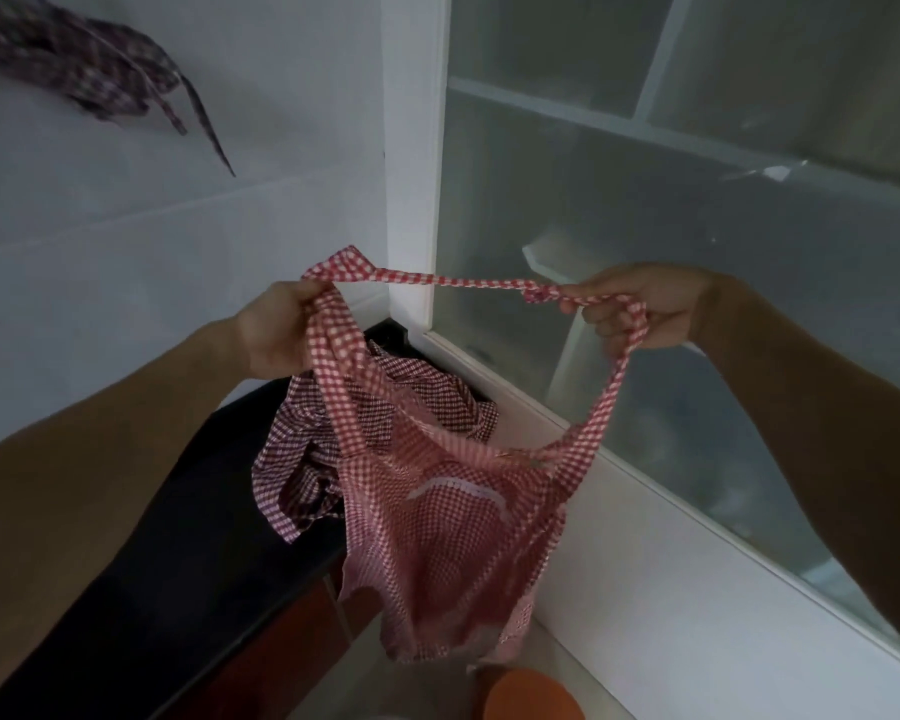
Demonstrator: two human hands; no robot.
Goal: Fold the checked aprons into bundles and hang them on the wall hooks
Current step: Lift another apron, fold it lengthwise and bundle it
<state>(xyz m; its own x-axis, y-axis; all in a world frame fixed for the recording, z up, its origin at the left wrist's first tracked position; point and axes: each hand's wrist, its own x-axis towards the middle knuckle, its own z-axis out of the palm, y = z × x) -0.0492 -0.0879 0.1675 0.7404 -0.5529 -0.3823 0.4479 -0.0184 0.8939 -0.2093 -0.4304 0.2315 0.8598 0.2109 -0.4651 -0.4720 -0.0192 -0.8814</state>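
Observation:
I hold a red-and-white checked apron (pixel 437 537) up in the air by its neck strap. My left hand (pixel 276 330) grips the strap's left end where it bunches, and my right hand (pixel 645 309) grips its right end near a knot. The strap is stretched between both hands and the apron body hangs loose below. A dark maroon checked apron (pixel 323 459) lies crumpled on the black countertop (pixel 178 563) behind it. Another dark checked apron bundle (pixel 84 70) hangs on the white wall at the upper left, ties dangling; its hook is hidden.
A frosted glass partition (pixel 645 200) in a white frame fills the right side, meeting the tiled wall (pixel 178 226) at the corner. Brown cabinet fronts (pixel 302 631) sit under the countertop. An orange round object (pixel 531 693) shows at the bottom edge.

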